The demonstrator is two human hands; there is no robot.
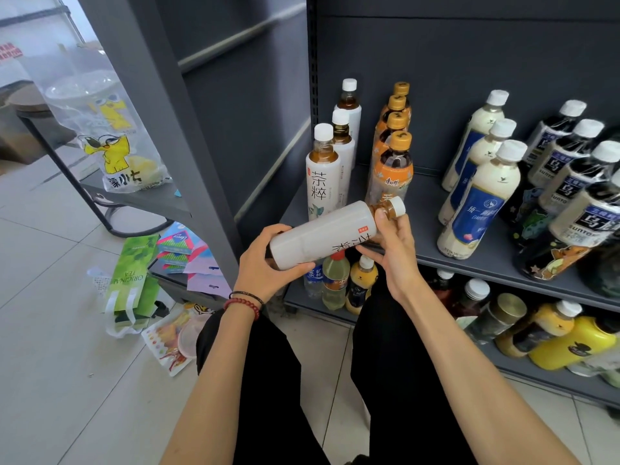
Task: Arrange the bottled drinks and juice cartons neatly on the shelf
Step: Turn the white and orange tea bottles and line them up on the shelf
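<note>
A white-labelled tea bottle (322,236) lies almost level in both hands, just in front of the grey shelf (426,209) edge, cap pointing right. The left hand (265,266) grips its base end, fingers (280,229) curled round it; the right hand (392,250) holds the neck end, thumb near the white cap. Behind it on the shelf stand three matching tea bottles (323,172) in a row, beside them orange-labelled bottles (391,162) - then milk-tea bottles (476,203) and dark oolong bottles (570,182) further right.
</note>
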